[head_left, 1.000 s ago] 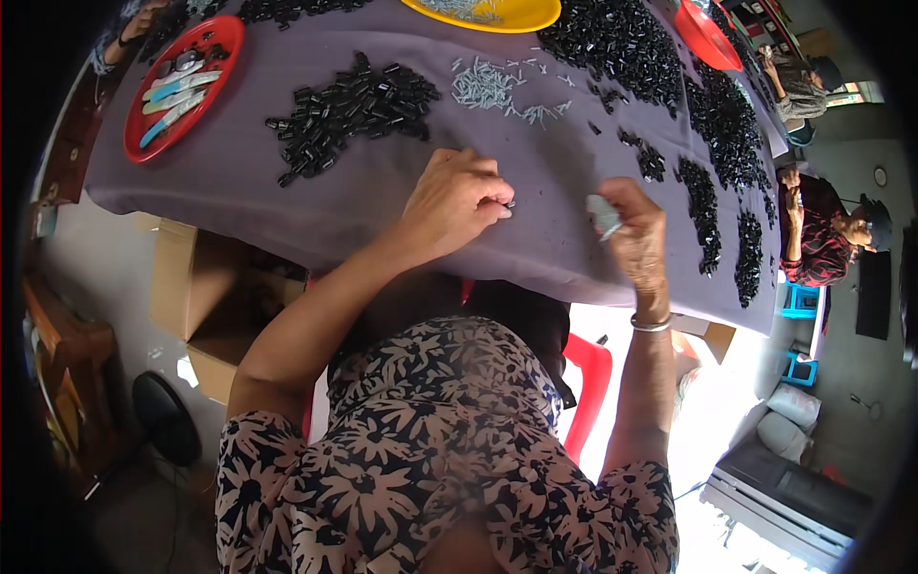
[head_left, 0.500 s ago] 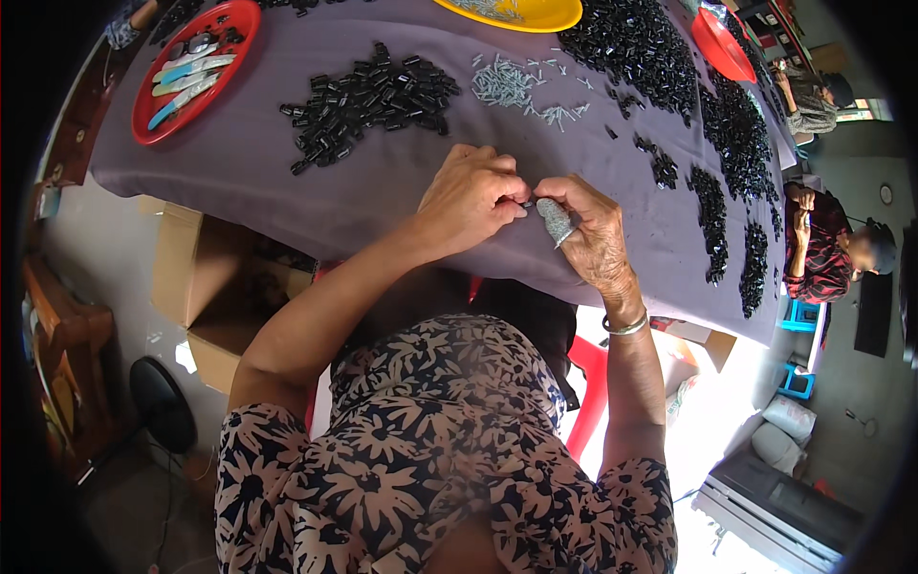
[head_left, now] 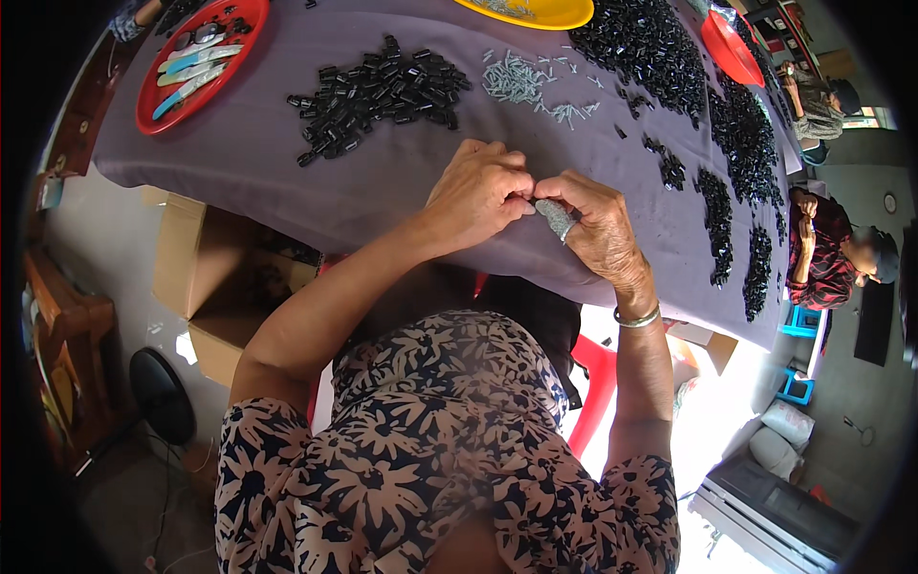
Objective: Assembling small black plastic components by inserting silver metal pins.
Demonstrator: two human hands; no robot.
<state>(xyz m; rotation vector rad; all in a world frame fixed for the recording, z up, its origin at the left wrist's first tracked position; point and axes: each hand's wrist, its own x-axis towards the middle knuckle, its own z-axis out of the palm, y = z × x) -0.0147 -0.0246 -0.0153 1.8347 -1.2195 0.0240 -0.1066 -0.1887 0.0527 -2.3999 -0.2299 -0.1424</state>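
My left hand (head_left: 481, 189) and my right hand (head_left: 604, 230) meet fingertip to fingertip over the near edge of the cloth-covered table (head_left: 382, 191). Both are closed in a pinch; whatever lies between the fingertips is too small and too covered to name. A grey cover (head_left: 555, 218) sits on my right thumb, and a bangle (head_left: 639, 319) circles that wrist. Beyond my left hand is a loose heap of small glossy black pieces (head_left: 378, 98). Small pale grey pins (head_left: 516, 78) lie scattered to the right of that heap.
A red tray (head_left: 145, 100) at the far left holds blue-and-white-handled tools. A yellow dish (head_left: 550, 16) stands at the far edge. Larger black heaps (head_left: 660, 72) spread along the right, near a red bowl (head_left: 732, 53). Two people sit at the right; an open cardboard box (head_left: 182, 253) stands below.
The view has shifted slightly, so the table things sit a little differently in the picture. My fingertips have drawn closer together, and the small dark bit seen between them before is now hidden.
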